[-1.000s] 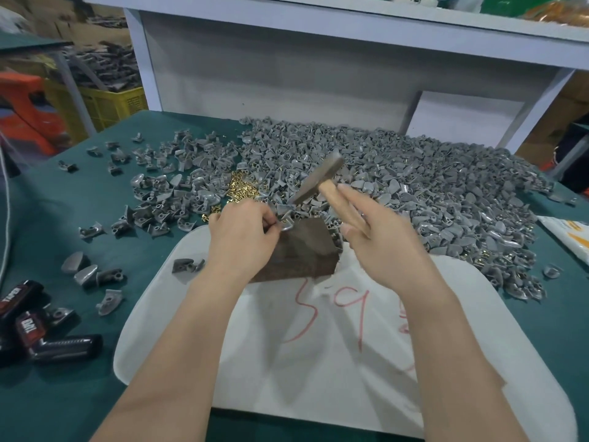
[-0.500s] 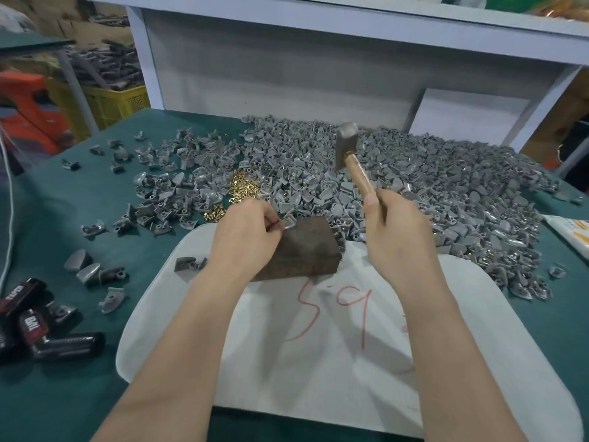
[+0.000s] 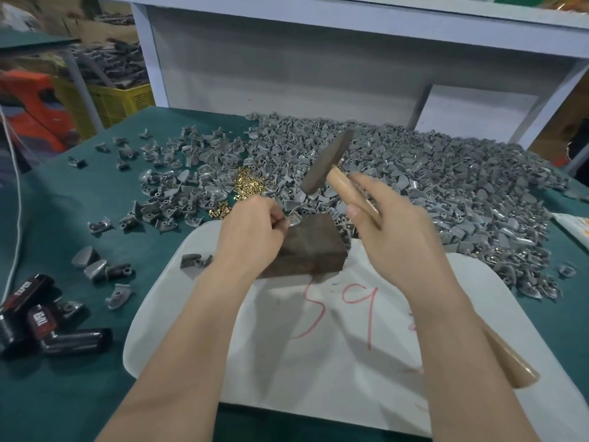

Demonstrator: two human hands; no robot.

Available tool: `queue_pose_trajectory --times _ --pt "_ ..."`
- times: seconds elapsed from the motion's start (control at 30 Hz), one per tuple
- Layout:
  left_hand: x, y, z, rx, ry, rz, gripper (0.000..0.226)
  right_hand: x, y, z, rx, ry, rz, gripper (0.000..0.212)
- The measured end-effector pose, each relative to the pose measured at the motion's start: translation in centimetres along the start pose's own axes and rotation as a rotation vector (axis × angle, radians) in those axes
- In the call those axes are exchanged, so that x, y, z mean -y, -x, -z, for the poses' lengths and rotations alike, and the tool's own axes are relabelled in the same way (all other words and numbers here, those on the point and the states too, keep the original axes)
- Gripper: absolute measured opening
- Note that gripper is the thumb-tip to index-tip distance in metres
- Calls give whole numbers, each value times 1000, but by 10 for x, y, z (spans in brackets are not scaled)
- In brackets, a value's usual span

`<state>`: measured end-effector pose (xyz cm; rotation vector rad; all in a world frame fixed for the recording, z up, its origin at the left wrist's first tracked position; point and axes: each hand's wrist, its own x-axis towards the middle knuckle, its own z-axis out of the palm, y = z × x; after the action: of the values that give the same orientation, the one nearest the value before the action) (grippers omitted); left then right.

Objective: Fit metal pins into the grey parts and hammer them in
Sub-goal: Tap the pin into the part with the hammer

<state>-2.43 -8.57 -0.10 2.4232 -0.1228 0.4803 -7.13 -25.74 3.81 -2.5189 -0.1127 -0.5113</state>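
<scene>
Grey part, pinched by the left hand, sits at the far edge of the dark block. At its three o'clock the right hand grips the hammer — head raised, tilted — over the pile.

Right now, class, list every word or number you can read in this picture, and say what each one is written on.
"59": red handwriting on the white board.
More red marks near the board's right edge: partly hidden, unreadable.
White lettering on the black packs: too blurred to read with certainty.
Orange print on the white packet at the right edge: too small to read.
</scene>
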Motion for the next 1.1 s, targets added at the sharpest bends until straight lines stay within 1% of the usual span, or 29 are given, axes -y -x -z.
queue_pose_trajectory --times 0.07,0.1,0.13,0.23,0.27,0.3,0.4,0.43,0.47,0.53,0.57,0.6,0.63,0.67,0.7,0.73,0.83,0.87,0.93,1.0,1.07,1.1 --pt "1 0 -1 -10 8 -28 9 2 3 3 -113 -26 63 42" --pt "2 0 -1 -13 19 -37 9 3 3 4 -139 -26 86 43" --pt "2 0 -2 -14 26 -37 9 3 3 4 -118 6 104 43" --pt "2 -1 -2 4 0 -14 7 5 4 -5 155 154 85 44" --pt "2 -1 -2 6 -3 -12 7 6 4 -8 166 162 70 44" --pt "2 -1 -2 4 3 -9 7 6 3 -8 115 152 69 43" --pt "3 0 -3 -11 50 -8 8 3 1 -4 -155 -17 96 42" --pt "3 0 -3 -9 51 -8 8 2 -1 -4 -165 -27 116 42" --pt "3 -1 -3 0 38 -3 8 1 -2 -4 -102 6 124 41" --pt "3 -3 -3 21 1 8 8 -1 1 -9 126 100 74 41" --pt "3 -3 -3 25 -4 12 8 -2 1 -9 148 129 48 41" --pt "3 -3 -3 25 -2 12 8 -2 -1 -9 100 149 39 41" --pt "3 -2 -2 21 5 8 8 -2 -2 -7 5 128 48 41" --pt "3 -1 -2 13 14 0 8 -1 -2 -6 -92 55 69 41" --pt "3 -2 -2 6 20 -8 8 0 -3 -5 -149 -15 87 41" --pt "3 -2 -2 9 17 -9 9 1 -4 -6 -136 -35 95 41" --pt "1 -2 0 39 -12 15 8 -2 -2 -13 148 142 29 42" --pt "1 -2 1 40 -17 16 8 -4 -3 -12 170 142 3 42" --pt "1 -2 0 37 -20 22 7 -8 -5 -11 126 65 -17 40" --pt "1 -3 0 31 -17 25 7 -14 -8 -14 35 -31 -54 38" --pt "2 -3 -1 33 -8 23 7 -23 -14 -20 -20 -45 -145 33" --pt "3 -3 -2 31 0 17 6 -28 -17 -23 -7 -22 -199 30"
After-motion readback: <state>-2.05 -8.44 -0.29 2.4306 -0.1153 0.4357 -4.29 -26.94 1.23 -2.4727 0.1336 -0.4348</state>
